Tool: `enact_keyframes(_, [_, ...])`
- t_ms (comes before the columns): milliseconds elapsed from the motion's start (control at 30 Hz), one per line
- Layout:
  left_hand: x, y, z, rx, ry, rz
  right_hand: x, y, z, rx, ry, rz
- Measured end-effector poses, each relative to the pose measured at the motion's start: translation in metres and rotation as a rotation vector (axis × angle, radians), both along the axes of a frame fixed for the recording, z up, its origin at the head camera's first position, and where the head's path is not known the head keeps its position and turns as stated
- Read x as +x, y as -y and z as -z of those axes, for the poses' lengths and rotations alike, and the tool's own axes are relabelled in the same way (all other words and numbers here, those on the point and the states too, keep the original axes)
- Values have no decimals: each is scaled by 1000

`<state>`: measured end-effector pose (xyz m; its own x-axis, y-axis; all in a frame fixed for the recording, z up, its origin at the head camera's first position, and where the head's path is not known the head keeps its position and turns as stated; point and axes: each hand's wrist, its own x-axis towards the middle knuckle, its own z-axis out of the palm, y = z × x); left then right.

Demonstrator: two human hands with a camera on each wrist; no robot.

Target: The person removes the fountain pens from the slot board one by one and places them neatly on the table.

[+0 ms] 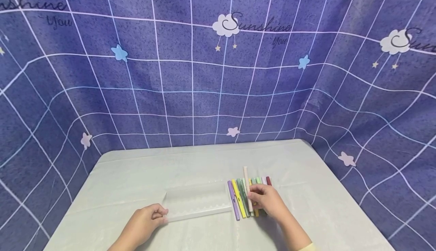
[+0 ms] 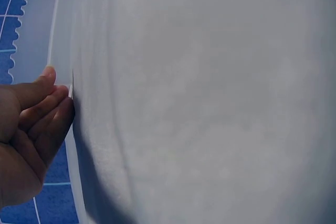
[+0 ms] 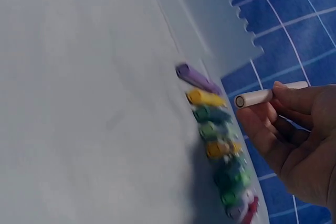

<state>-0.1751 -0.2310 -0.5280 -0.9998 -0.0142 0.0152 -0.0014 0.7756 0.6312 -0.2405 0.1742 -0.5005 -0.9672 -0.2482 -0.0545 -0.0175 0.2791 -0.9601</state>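
My left hand (image 1: 146, 219) pinches the left end of a translucent pen rack (image 1: 201, 214) lying on the table. Its notched, scalloped edge shows in both wrist views. Between thumb and fingers, my right hand (image 1: 270, 201) holds a pale pink pen (image 1: 247, 186) raised over a row of pens. In the right wrist view the round end of the pink pen (image 3: 255, 98) points toward the camera. Side by side at the rack's right end lie a purple pen (image 1: 233, 200), a yellow pen (image 1: 239, 199) and several green and other coloured ones, partly hidden by the right hand.
A pale cloth covers the table (image 1: 190, 164). Behind it and along both sides hangs a blue gridded curtain (image 1: 204, 77) with stars and clouds. A dark red pen (image 1: 268, 181) lies at the far right of the row.
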Motion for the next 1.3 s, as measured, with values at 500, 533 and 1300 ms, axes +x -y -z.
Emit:
enact_keyframes(500, [1,1,0,9,8,-1,-7,-59,1,137,-12,207])
enact_keyframes(533, [1,1,0,9,8,-2,-7,-63,1,151,-11,224])
enact_keyframes(1300, [2,0,-2,15,21,-6,-14,-83,24,418,46,262])
